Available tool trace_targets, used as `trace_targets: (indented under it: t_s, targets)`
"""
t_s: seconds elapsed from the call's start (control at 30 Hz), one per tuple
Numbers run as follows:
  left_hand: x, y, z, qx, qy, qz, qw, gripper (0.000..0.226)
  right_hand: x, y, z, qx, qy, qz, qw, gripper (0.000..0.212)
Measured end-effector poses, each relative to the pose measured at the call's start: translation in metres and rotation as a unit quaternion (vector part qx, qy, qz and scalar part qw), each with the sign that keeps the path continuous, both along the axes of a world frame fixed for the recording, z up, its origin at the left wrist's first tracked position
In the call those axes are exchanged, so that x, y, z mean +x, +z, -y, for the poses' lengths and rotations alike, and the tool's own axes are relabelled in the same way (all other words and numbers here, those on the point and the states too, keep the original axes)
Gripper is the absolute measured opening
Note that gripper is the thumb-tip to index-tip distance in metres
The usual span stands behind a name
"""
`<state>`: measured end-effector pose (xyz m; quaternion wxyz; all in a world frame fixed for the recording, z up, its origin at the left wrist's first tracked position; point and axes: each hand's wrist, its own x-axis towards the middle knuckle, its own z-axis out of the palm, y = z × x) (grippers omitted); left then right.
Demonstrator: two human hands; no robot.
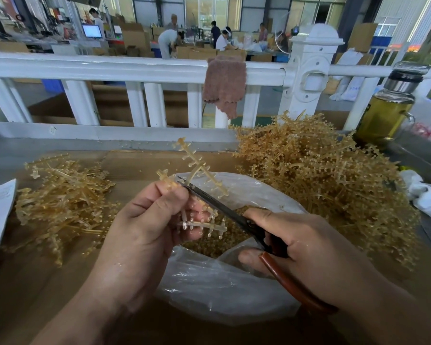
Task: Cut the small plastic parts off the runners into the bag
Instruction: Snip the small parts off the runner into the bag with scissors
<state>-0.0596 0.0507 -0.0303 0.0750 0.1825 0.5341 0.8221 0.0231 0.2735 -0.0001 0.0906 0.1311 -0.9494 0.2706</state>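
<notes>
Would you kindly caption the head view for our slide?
Left hand holds a runner over the bag while the right hand holds scissors against it.

A: Hands?
B: Two: left hand [144,220], right hand [306,242].
A: Tools?
B: One scissors [224,210]. One bag [222,290].
A: Runners?
B: One runner [199,165] in the left fingers [164,192]. Two heaps on the table [35,282]: left heap [65,202], right heap [321,175]. Pieces per heap cannot be counted.
A: Cut parts?
B: Parts [209,245] in the bag: too many to count.
A: Else?
B: One cloth [224,85], one bottle [388,108]. People [223,38] behind: about six, blurred.
</notes>
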Motion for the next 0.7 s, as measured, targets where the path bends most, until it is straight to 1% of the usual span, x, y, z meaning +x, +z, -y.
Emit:
trace_targets:
  t_s: [0.1,0.2,0.33,0.47,0.7]
  targets:
    - [0.0009,0.0009,-0.0018,0.003,0.000,-0.022,1.000,0.017,-0.0010,0.0003,-0.0005,0.006,0.000,-0.002,1.000,0.063]
    - [0.0032,0.0014,-0.0054,0.012,0.006,-0.032,0.999,0.013,-0.0019,-0.0012,-0.0013,0.018,0.001,0.002,1.000,0.053]
    - [0.0047,-0.0002,-0.0083,0.019,0.017,-0.037,0.999,0.011,-0.0005,-0.0026,-0.0036,0.014,-0.012,-0.010,1.000,0.057]
    - [0.0026,0.0000,-0.0079,0.028,0.026,-0.030,0.999,0.011,-0.0005,-0.0049,-0.0057,0.014,-0.012,-0.026,0.999,0.055]
    - [0.0022,-0.0001,-0.0067,0.041,0.036,-0.021,0.998,0.012,-0.0017,-0.0064,-0.0096,0.017,-0.008,-0.041,0.999,0.060]
